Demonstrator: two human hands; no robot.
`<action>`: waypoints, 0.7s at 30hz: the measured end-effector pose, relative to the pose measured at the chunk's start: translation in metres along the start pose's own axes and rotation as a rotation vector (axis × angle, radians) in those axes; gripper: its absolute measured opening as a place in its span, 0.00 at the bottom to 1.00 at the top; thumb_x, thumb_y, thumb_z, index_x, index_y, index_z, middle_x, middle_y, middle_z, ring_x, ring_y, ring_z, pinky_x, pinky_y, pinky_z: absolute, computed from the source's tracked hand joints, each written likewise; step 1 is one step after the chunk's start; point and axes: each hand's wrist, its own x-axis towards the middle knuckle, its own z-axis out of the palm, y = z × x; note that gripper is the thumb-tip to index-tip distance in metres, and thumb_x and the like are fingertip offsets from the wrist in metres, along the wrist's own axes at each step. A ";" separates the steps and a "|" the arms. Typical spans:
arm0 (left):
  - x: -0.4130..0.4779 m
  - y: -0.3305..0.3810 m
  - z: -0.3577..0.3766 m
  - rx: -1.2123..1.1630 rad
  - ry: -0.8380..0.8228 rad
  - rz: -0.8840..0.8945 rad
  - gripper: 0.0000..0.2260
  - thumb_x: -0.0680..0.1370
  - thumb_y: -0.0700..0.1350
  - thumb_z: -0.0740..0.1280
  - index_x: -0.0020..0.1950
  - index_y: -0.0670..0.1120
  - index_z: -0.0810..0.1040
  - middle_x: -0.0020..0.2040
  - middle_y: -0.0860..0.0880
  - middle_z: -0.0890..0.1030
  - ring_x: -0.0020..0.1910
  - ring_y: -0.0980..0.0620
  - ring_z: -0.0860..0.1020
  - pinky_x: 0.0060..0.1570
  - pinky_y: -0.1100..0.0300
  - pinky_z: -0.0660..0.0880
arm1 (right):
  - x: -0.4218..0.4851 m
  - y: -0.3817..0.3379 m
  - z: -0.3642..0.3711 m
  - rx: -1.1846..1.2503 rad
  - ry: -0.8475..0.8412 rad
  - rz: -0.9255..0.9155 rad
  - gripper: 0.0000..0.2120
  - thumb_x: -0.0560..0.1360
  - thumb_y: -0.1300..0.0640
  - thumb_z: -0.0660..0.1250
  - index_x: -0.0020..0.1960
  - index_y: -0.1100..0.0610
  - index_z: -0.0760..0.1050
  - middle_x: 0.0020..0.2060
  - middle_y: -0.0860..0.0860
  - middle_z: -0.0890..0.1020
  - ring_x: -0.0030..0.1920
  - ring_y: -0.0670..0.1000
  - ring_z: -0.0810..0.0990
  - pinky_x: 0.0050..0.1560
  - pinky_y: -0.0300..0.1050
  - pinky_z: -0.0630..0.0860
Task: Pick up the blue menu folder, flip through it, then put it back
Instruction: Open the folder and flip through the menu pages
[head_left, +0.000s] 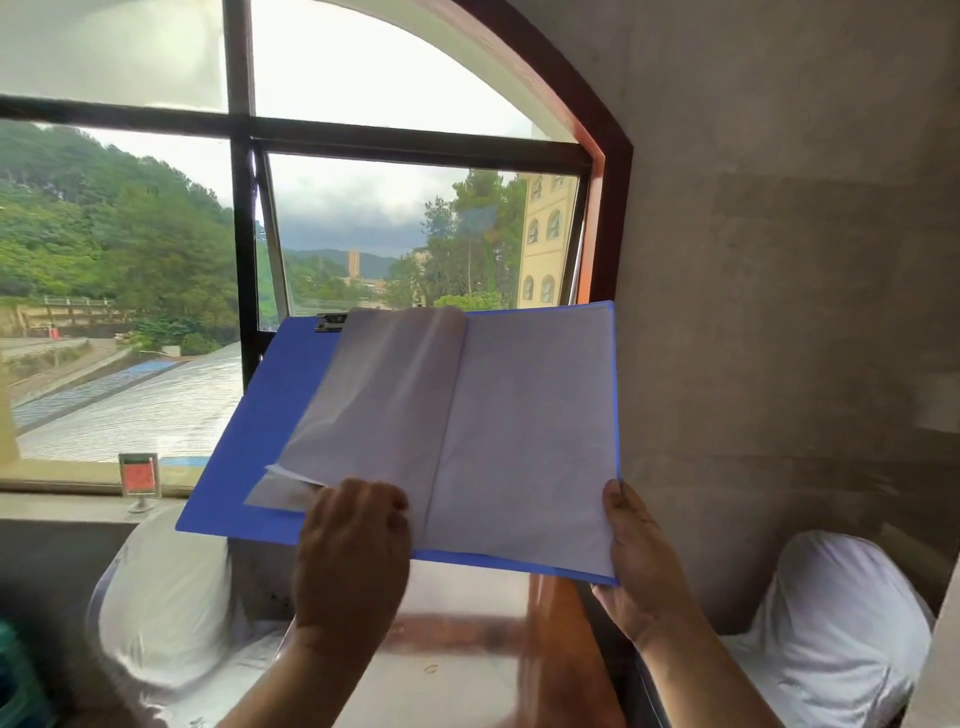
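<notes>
Above the bench (457, 649), both hands pinch the open blue menu folder (249, 441): the left hand (353, 551) on loose pages, the right hand (641, 561) on the cover's corner, which might slip.

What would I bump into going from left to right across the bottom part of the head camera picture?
Little red sign stand → left white cushion → left hand turning the pages → right hand gripping the blue menu folder → right white cushion.
</notes>
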 end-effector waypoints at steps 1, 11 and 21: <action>-0.001 0.005 0.001 0.040 -0.052 0.149 0.03 0.74 0.42 0.68 0.44 0.48 0.81 0.44 0.47 0.82 0.43 0.40 0.79 0.45 0.47 0.72 | -0.001 0.003 0.003 0.004 0.002 0.008 0.23 0.79 0.37 0.68 0.68 0.49 0.83 0.65 0.59 0.87 0.65 0.68 0.84 0.62 0.72 0.82; 0.002 0.041 0.017 -0.039 -0.376 0.161 0.21 0.77 0.65 0.66 0.59 0.53 0.86 0.68 0.49 0.84 0.68 0.44 0.81 0.70 0.44 0.76 | -0.015 0.003 0.025 -0.011 -0.053 0.033 0.20 0.82 0.42 0.61 0.66 0.52 0.79 0.51 0.54 0.91 0.47 0.58 0.90 0.41 0.52 0.88; 0.013 0.006 0.015 -0.719 -0.086 -0.734 0.15 0.84 0.58 0.61 0.43 0.51 0.76 0.31 0.48 0.80 0.26 0.54 0.76 0.27 0.54 0.72 | -0.011 -0.018 0.000 0.027 0.026 -0.019 0.22 0.79 0.44 0.65 0.68 0.55 0.81 0.60 0.65 0.88 0.61 0.73 0.85 0.64 0.81 0.77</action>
